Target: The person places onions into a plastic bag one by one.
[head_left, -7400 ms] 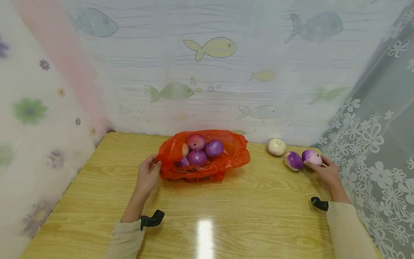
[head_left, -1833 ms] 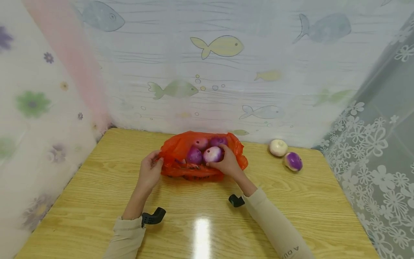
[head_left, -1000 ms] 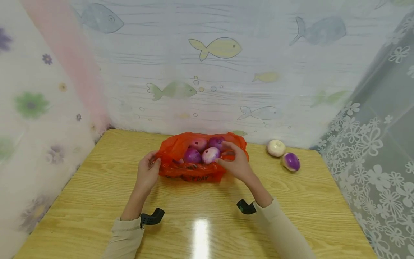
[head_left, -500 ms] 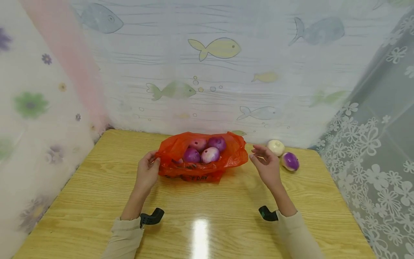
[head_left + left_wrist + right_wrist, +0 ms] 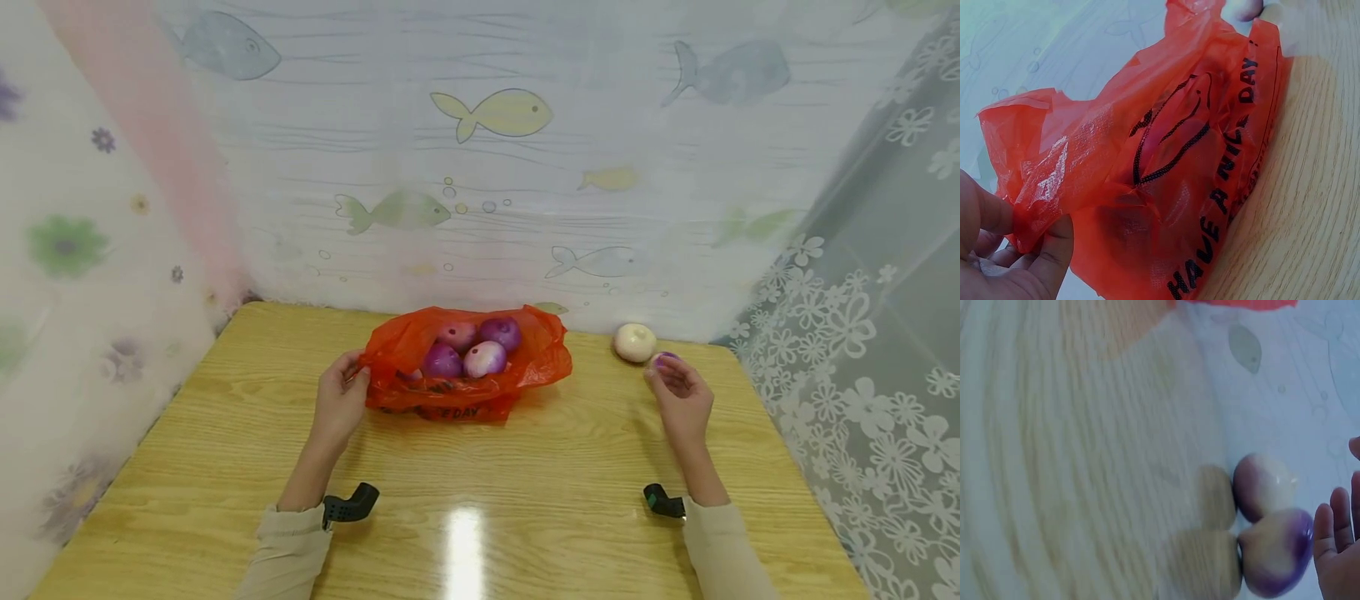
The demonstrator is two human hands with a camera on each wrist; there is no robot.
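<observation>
Fingers of my right hand (image 5: 678, 402) spread loosely to cup the purple onion (image 5: 1275, 550) right of the orange bag (image 5: 465, 367), whose rim my left hand (image 5: 339, 404) pinches wide.

The purple-and-white onion (image 5: 663, 359) lies on the surface just beyond the fingertips of the right hand (image 5: 678, 402), mostly hidden behind them in the head view. The right wrist view shows it rounded, purple fading to white, touching the pale onion (image 5: 634, 342) that sits beside it, farther from the hand.
</observation>
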